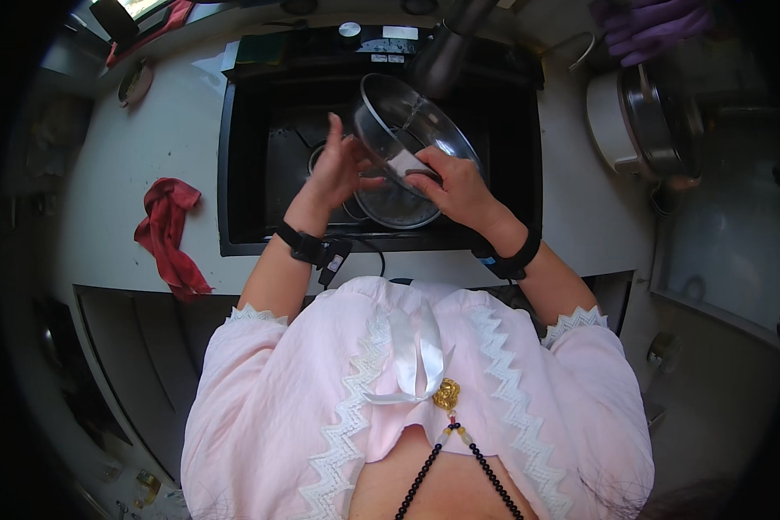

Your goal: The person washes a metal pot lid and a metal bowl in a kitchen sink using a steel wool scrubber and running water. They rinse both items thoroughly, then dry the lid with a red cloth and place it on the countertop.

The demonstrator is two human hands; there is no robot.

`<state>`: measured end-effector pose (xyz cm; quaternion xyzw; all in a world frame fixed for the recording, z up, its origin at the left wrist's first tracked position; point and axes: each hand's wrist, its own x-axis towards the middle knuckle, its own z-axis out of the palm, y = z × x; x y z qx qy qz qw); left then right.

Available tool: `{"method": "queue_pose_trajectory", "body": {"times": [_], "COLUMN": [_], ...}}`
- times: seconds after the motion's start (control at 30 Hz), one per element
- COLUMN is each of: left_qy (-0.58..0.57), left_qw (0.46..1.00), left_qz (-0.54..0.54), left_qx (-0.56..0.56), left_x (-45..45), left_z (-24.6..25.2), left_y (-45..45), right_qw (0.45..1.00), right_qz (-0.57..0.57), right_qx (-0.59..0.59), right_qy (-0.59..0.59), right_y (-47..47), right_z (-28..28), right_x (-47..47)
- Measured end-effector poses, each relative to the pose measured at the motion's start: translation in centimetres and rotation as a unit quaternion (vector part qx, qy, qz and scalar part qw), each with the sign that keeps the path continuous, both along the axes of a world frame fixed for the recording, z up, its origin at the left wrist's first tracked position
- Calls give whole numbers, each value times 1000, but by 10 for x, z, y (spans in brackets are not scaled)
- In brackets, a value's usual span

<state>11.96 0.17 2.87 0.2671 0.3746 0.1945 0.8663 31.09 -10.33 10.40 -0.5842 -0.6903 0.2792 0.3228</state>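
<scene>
My right hand (452, 185) grips the near rim of a shiny round bowl (380, 107), thumb and fingers pinched over its edge. The bowl is tilted above the black sink (286, 195), and a thin stream of water runs into it beneath the dark faucet (439, 62). My left hand (338, 169) is beside the bowl's left wall with the thumb raised and fingers apart. Whether its fingertips touch the wall I cannot tell. Below sits a second round vessel (396, 211) in the sink, partly hidden by the upper bowl and my right hand.
A crumpled red cloth (169, 234) lies on the white counter (117, 214) left of the sink. A small pink dish (136, 84) stands farther back. A green scouring pad (261, 49) rests on the sink's back ledge. Purple gloves (653, 26) hang above a lidded pot (643, 123) at right.
</scene>
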Motion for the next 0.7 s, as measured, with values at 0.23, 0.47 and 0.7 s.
{"method": "queue_pose_trajectory", "body": {"times": [0.23,0.47,0.7], "left_qy": [-12,-70,-115], "left_qw": [999,994,972], "left_qz": [39,32,75], "left_qx": [-3,79,193], "left_x": [-45,-53,-43], "left_z": [-1,-12,-5], "left_y": [10,3,17], "right_qw": [968,970,982], "right_qz": [192,160,-181], "right_qx": [95,67,12], "right_qy": [-133,-168,44], "right_y": [-8,-19,-2], "right_z": [-16,-14,-38], "right_x": [8,43,78]}}
